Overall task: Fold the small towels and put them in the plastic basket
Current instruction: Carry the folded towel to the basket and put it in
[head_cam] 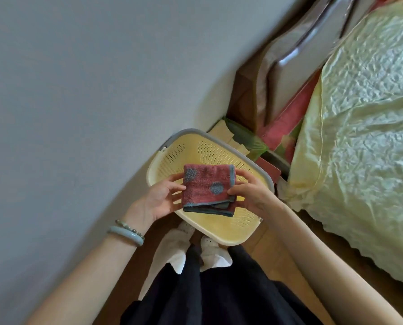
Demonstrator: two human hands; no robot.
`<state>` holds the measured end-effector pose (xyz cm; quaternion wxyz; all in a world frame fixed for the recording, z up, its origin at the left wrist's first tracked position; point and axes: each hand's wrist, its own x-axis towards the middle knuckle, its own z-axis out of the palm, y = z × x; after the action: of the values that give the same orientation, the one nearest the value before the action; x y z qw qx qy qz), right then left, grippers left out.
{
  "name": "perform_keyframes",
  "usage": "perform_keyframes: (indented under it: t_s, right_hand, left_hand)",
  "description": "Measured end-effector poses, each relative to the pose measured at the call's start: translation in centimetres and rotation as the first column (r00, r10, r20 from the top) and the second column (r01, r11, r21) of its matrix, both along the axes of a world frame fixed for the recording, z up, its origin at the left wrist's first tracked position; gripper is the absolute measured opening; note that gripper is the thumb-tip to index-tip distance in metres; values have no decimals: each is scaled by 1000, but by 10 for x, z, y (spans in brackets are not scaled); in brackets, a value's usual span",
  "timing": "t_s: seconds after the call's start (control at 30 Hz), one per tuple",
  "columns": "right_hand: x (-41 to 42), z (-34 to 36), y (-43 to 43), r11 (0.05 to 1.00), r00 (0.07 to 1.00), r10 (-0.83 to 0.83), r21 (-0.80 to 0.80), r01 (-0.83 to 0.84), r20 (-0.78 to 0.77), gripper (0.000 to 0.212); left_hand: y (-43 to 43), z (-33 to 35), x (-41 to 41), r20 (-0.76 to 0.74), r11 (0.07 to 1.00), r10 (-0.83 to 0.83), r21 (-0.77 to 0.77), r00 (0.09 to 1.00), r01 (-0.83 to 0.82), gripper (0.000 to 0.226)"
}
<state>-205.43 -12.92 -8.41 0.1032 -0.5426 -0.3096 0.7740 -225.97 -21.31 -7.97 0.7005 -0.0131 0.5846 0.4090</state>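
A small red towel [207, 187] with blue-grey dots and a teal border is folded into a square. I hold it flat in the air above the pale yellow plastic basket [215, 227], which stands on the floor in front of my feet. My left hand [163, 198] grips the towel's left edge and my right hand [250, 192] grips its right edge. The inside of the basket that shows around the towel holds nothing.
A grey wall [78, 90] rises close on the left. A bed with a pale green quilted cover [364, 137] fills the right side. Folded cloth and papers [247, 139] lie behind the basket, beside a dark wooden headboard [249, 90].
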Motion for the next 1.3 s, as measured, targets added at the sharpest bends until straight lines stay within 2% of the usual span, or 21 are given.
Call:
perform_keyframes:
  t_s: [0.2, 0.33, 0.47, 0.57, 0.73, 0.87, 1.0, 1.07, 1.3]
  right_hand:
    - [-8, -42, 2, 974, 977, -202, -86, 208, 73, 59]
    - [-19, -81, 1, 944, 947, -274, -138, 298, 168, 59]
    - [-25, -121, 9, 928, 913, -302, -133, 347, 275, 56]
    - [-27, -154, 15, 929, 891, -288, -122, 349, 350, 55]
    - [-34, -206, 20, 922, 860, -319, -79, 378, 398, 52]
    - [-43, -244, 24, 928, 830, -309, -44, 370, 465, 48]
    - [-49, -280, 20, 930, 834, -286, -75, 361, 472, 48]
    - [-50, -295, 16, 926, 831, -296, -72, 370, 470, 44]
    - [-49, -331, 9, 933, 815, -279, -57, 355, 509, 46]
  left_hand:
    - [49, -41, -16, -113, 957, -286, -85, 952, 277, 48]
    - [75, -85, -16, -208, 876, -480, -165, 852, 453, 49]
    - [98, -127, -12, -218, 810, -583, -239, 783, 536, 50]
    - [111, -161, -3, -263, 734, -678, -290, 687, 614, 45]
    - [120, -219, -1, -351, 636, -763, -257, 543, 727, 46]
    - [128, -252, -5, -376, 582, -802, -313, 465, 751, 46]
    - [130, -280, -9, -379, 501, -850, -372, 365, 781, 49]
    - [131, -293, -9, -392, 477, -860, -391, 326, 787, 56]
    - [125, -323, -7, -473, 434, -855, -424, 214, 795, 49]
